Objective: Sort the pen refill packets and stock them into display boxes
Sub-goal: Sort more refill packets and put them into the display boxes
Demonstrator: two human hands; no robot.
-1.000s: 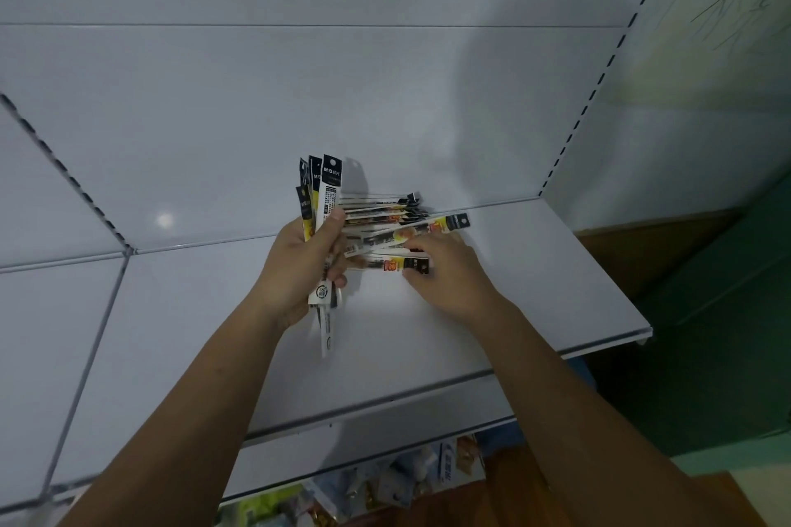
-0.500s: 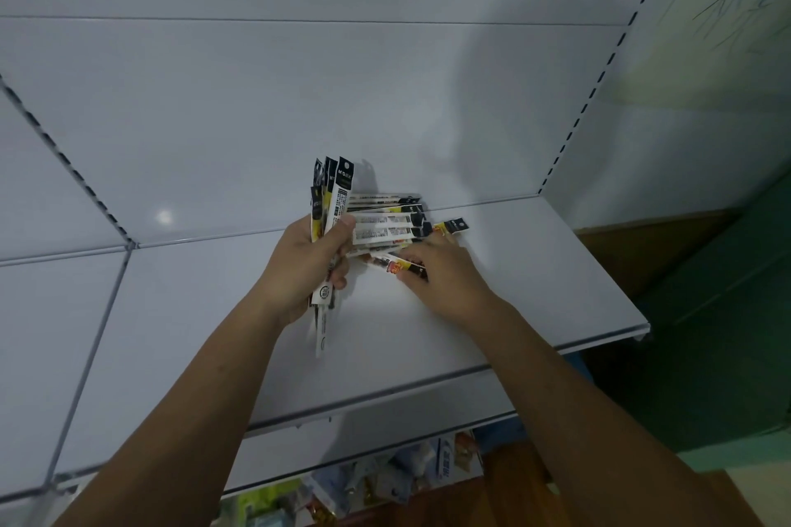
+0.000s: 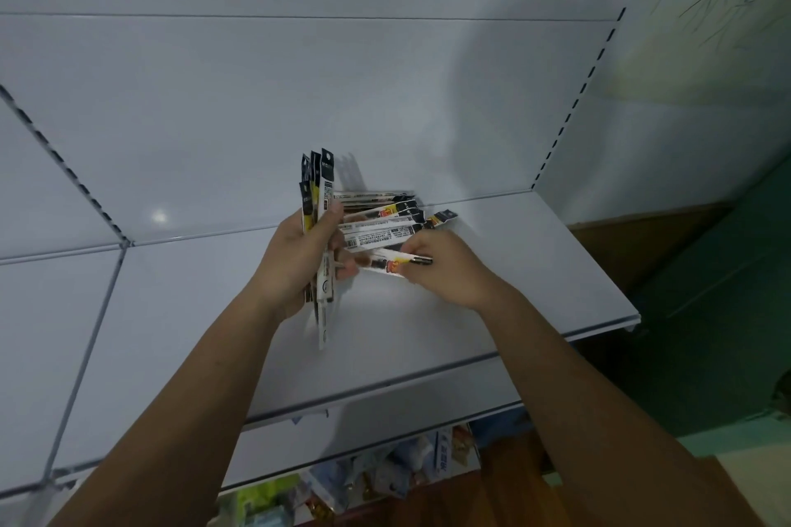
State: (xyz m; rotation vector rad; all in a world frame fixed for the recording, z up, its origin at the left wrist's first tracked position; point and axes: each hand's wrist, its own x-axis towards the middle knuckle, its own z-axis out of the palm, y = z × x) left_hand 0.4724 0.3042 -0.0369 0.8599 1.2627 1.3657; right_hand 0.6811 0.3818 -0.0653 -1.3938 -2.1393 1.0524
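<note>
White shelf [image 3: 214, 334] looks slick, so the pile of packets [image 3: 381, 222] on it could scatter. Gripped in the left hand [image 3: 295, 265], the upright bundle [image 3: 319, 193] may fan out, while the right hand [image 3: 445, 270], seemingly pinching one packet [image 3: 396, 263], could drag neighbours.

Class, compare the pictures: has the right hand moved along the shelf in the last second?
No. The right hand, pinching a packet, stays at the pile's near edge, equally far from the shelf's back right corner.
</note>
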